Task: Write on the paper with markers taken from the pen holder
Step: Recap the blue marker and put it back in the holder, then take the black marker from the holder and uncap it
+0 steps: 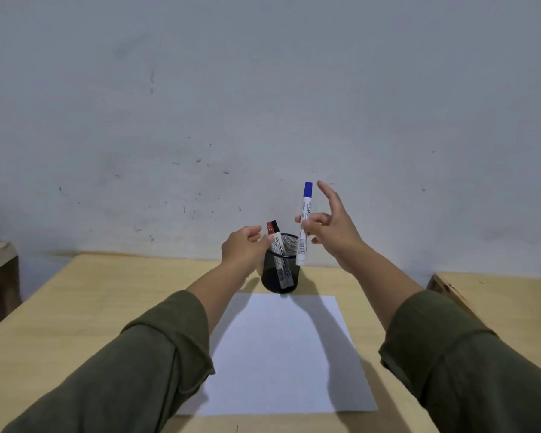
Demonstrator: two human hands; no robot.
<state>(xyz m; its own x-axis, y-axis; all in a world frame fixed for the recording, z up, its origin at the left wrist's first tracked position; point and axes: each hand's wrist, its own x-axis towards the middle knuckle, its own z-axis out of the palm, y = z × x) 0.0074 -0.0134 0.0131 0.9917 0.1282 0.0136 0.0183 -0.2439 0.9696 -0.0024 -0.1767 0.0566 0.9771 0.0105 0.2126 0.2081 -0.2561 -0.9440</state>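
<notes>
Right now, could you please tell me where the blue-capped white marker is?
In the head view, the blue-capped white marker is upright, pinched in the right hand, raised just right of the black mesh pen holder.

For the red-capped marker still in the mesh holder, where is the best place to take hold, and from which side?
Pinch the red-capped marker at its upper end, on the cap and the white barrel just below it, coming from above and the left, where the left hand already is. It leans left out of the pen holder; only that end clears the rim.
</notes>
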